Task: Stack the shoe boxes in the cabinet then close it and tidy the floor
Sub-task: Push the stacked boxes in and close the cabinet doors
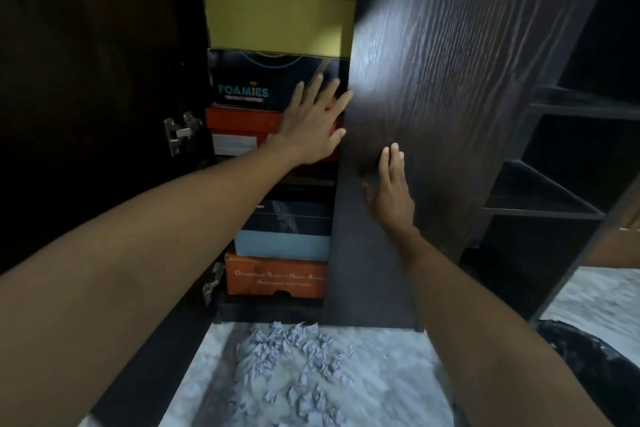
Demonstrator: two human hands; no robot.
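Dark wood-grain cabinet (pixel 104 80) fills the view, its door (pixel 433 114) partly swung across the opening. Shoe boxes (pixel 277 87) are stacked inside. Crumpled paper scraps (pixel 294 367) are strewn on the marbled floor (pixel 398 374) below. The door is pressed by the flat, released right hand (pixel 391 191); the stack is touched by the spread, released left hand (pixel 313 125).

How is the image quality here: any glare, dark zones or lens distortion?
Head view: a bright glare patch on the dark door panel beside the left hand; the cabinet's left interior is nearly black; wide-angle bending at the right shelves; paper scraps look soft.
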